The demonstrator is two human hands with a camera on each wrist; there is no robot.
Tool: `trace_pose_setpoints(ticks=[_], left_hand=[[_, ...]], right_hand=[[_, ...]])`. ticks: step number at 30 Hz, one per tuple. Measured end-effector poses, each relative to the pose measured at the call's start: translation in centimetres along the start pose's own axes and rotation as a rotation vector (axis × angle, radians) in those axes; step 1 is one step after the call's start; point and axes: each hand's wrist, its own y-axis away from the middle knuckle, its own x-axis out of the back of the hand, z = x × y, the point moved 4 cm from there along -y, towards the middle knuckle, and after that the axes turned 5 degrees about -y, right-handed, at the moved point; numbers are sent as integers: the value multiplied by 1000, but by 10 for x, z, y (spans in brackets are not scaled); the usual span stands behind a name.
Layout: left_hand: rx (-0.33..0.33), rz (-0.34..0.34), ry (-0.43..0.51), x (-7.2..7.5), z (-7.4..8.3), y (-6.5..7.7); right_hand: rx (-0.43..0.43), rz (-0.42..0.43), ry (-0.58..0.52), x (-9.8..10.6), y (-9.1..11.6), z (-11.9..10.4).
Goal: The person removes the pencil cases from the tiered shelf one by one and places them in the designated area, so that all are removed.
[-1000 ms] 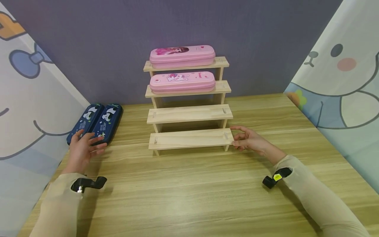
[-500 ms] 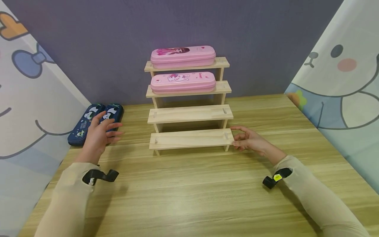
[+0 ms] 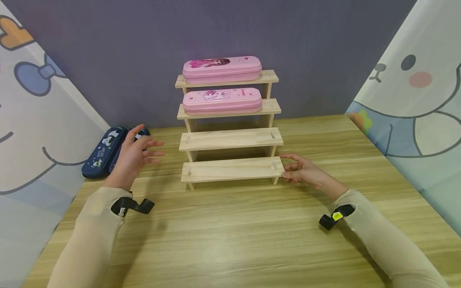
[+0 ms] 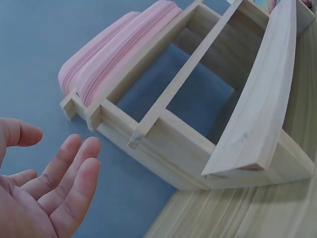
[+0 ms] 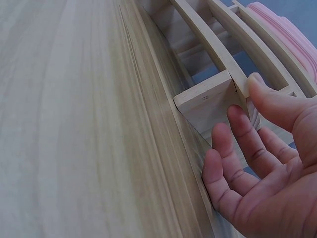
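A stepped wooden rack [image 3: 234, 170] stands on the table. On its two upper steps lie a pink pencil case with a doll picture [image 3: 223, 70] and a pink one with a bunny [image 3: 223, 100]. My right hand [image 3: 304, 173] pinches the right end of the lowest step between thumb [image 5: 270, 99] and fingers. My left hand [image 3: 131, 160], fingers spread and holding nothing, hovers left of the rack. Behind it are two navy panda pencil cases; the left one [image 3: 102, 156] shows mostly, while the other [image 3: 143, 132] is largely hidden by the hand.
A dark grey wall [image 3: 306, 60] closes off the back of the wood-grain table [image 3: 223, 232]. Cartoon-printed panels [image 3: 396, 88] rise at both sides. The panda cases sit at the back left corner, close to the left panel [image 3: 54, 116].
My left hand has moved right and a little farther back, from over the panda cases toward the rack. My right hand, the rack and the cases have stayed put.
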Motion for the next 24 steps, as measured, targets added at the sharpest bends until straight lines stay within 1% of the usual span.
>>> trace_pose_setpoints(ticks=[8,14,19,24], left_hand=[[-17,-9,-45,-17,7,-11],[-12,-9,-79,-28,11,-19],[-18,-18,-79,-36,15,-26],[-38,-12,-137,-44,20,-33]], right_hand=[[6,-3,10,0,0,1],[6,-1,12,0,0,1],[8,-4,9,0,0,1],[8,-6,9,0,0,1]])
